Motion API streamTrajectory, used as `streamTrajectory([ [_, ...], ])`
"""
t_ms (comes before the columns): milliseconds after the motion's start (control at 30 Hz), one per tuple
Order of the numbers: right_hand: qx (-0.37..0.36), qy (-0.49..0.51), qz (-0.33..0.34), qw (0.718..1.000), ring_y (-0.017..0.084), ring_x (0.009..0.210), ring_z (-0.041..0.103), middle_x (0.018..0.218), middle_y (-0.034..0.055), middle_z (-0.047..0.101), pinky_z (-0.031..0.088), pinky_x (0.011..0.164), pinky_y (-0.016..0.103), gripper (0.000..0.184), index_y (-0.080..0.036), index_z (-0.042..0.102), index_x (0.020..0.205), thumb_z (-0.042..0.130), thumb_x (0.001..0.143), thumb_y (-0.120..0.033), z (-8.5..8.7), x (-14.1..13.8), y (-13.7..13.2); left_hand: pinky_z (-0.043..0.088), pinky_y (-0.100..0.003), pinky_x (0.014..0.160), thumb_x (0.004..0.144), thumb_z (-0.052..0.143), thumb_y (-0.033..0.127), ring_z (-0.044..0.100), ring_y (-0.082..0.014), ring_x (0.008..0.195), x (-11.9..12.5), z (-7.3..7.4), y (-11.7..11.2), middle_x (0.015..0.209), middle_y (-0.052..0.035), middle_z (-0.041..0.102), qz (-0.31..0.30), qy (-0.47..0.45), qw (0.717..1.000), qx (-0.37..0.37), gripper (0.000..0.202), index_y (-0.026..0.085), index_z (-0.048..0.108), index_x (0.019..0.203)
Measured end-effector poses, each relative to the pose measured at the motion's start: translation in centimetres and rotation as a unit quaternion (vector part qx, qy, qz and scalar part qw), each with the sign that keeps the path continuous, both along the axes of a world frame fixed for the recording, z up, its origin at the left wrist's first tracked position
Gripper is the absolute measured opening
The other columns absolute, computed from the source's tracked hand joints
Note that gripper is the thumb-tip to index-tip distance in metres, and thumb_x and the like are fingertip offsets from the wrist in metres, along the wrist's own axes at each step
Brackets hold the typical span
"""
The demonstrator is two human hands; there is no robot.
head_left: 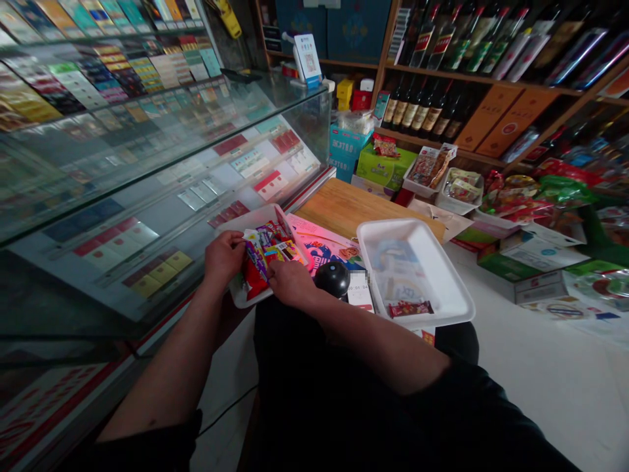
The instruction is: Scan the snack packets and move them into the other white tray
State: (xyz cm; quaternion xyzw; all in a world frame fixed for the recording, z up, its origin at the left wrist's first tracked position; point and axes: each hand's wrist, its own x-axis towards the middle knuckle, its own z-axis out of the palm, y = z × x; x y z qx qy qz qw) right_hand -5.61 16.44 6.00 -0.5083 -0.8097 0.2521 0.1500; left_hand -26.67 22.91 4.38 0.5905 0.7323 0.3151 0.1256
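My left hand (223, 257) rests on the left side of a white foam tray (246, 223) filled with colourful snack packets (268, 252), fingers curled onto the packets. My right hand (291, 282) lies on the tray's near right side, fingers bent over the packets. A second white foam tray (442, 275) sits to the right with one small red packet (410, 308) in it. A black round device (333, 277) stands between the two trays, just right of my right hand.
A glass display case (147, 164) of cigarette packs runs along the left. A wooden board (354, 206) lies behind the trays. Shelves of bottles (442, 98) and boxes of snacks (515, 196) fill the right and back.
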Motion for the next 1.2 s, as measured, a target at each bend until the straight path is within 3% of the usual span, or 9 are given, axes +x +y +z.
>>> streamTrajectory([
  [267, -0.026, -0.056, -0.007, 0.998, 0.025, 0.098, 0.070, 0.105, 0.0086, 0.075, 0.051, 0.082, 0.033, 0.024, -0.023, 0.068, 0.109, 0.048, 0.097, -0.024, 1.3, 0.6, -1.3, 0.054, -0.032, 0.092, 0.084, 0.064, 0.029, 0.073, -0.0204, 0.099, 1.5, 0.6, -1.4, 0.111, -0.0052, 0.078, -0.009, -0.010, 1.000, 0.019, 0.034, 0.020, 0.068, 0.116],
  [467, -0.007, -0.066, -0.020, 0.998, 0.026, 0.098, 0.070, 0.104, 0.0105, 0.075, 0.051, 0.085, 0.035, 0.023, -0.022, 0.068, 0.110, 0.049, 0.098, -0.027, 1.5, 1.0, -1.8, 0.056, -0.031, 0.089, 0.085, 0.065, 0.034, 0.074, -0.0191, 0.093, 3.5, 1.9, -4.5, 0.105, -0.0049, 0.079, -0.016, -0.057, 0.997, 0.055, 0.029, 0.019, 0.070, 0.110],
  [700, 0.036, -0.016, -0.031, 0.999, 0.022, 0.090, 0.070, 0.098, 0.0065, 0.076, 0.048, 0.080, 0.030, 0.018, -0.023, 0.067, 0.102, 0.051, 0.096, -0.027, 1.8, 2.9, -3.5, 0.058, -0.032, 0.090, 0.086, 0.066, 0.035, 0.073, -0.0185, 0.092, 7.5, 3.2, -8.4, 0.103, -0.0040, 0.078, -0.036, -0.114, 0.987, 0.104, 0.027, 0.019, 0.073, 0.106],
  [967, 0.074, 0.059, -0.102, 0.990, 0.019, 0.086, 0.069, 0.094, 0.0038, 0.077, 0.045, 0.076, 0.026, 0.014, -0.023, 0.069, 0.093, 0.055, 0.094, -0.025, 2.5, 7.6, -5.4, 0.059, -0.031, 0.083, 0.089, 0.068, 0.035, 0.073, -0.0179, 0.086, 12.7, 4.1, -11.5, 0.097, -0.0036, 0.078, -0.098, -0.140, 0.978, 0.122, 0.023, 0.019, 0.075, 0.104],
  [1200, 0.075, 0.149, -0.224, 0.960, 0.017, 0.085, 0.070, 0.092, 0.0013, 0.077, 0.048, 0.081, 0.025, 0.011, -0.023, 0.071, 0.092, 0.060, 0.091, -0.022, 2.6, 15.4, -7.5, 0.059, -0.029, 0.079, 0.092, 0.066, 0.031, 0.074, -0.0179, 0.084, 18.7, 5.0, -14.6, 0.096, -0.0047, 0.078, -0.190, -0.197, 0.958, 0.091, 0.021, 0.019, 0.072, 0.107],
])
